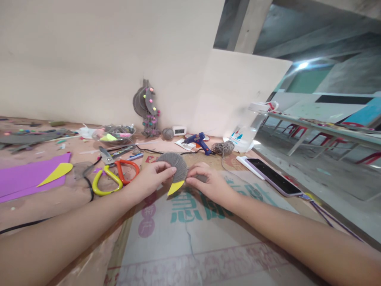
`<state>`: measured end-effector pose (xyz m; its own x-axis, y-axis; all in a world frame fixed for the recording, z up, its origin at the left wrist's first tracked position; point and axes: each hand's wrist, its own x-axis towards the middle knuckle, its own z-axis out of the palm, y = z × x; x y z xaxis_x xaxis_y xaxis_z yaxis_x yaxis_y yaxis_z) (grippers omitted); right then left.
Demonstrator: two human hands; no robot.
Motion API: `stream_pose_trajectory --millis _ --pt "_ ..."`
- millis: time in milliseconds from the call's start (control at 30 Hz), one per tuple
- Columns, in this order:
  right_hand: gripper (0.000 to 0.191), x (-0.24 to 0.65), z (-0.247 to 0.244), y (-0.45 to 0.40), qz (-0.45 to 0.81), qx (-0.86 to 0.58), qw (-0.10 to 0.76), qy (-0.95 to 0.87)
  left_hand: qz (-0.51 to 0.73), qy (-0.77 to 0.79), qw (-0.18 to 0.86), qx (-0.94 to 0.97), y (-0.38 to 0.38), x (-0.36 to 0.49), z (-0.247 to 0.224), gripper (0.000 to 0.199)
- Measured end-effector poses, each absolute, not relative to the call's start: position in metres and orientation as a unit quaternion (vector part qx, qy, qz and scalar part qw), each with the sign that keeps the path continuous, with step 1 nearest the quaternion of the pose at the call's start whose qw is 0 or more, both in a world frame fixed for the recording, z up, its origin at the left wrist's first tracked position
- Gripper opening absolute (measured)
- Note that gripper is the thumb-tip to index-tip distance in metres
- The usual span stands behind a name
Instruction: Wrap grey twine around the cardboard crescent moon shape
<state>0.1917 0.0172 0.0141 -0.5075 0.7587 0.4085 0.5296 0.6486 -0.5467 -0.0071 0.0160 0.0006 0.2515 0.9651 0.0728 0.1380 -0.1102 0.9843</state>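
A crescent-shaped piece (177, 163) is wrapped in grey yarn, with its pointed lower end showing bare yellow. My left hand (159, 173) pinches it along its left side between thumb and fingers, holding it above the printed cardboard (166, 254). At the crescent's right edge is my right hand (206, 182), its thumb and fingertips drawn together; whatever lies between them is too fine to make out. A ball of grey yarn (224, 147) rests behind my right hand, with a loose strand running from it toward the cardboard.
Scissors (111, 178), purple sheets (32, 174) and a yellow cut-out (58, 173) lie at left. Behind stand a bowl (114, 133), a decorated grey ornament (147, 107), a small clock (179, 130) and a blue glue gun (200, 141). A jug (245, 131) and phone (272, 174) are at right.
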Motion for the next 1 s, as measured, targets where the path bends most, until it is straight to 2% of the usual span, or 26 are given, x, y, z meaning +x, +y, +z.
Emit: stream_pose_trajectory --millis 567,733,833,1000 --pt "0.014 0.1935 0.0114 0.0185 0.172 -0.377 0.311 -0.855 0.410 0.441 0.495 0.626 0.0111 -0.0063 0.0058 0.030" --pt "0.028 0.1974 0.0147 0.0185 0.196 -0.384 0.377 -0.820 0.398 0.442 0.477 0.648 0.0112 -0.0077 0.0066 0.030" --pt "0.025 0.1980 0.0160 0.0177 0.187 -0.397 0.394 -0.807 0.392 0.441 0.479 0.650 0.0117 -0.0076 0.0048 0.030" --pt "0.014 0.1912 0.0170 0.0133 0.158 -0.395 0.374 -0.824 0.392 0.417 0.436 0.694 0.0125 -0.0074 0.0020 0.030"
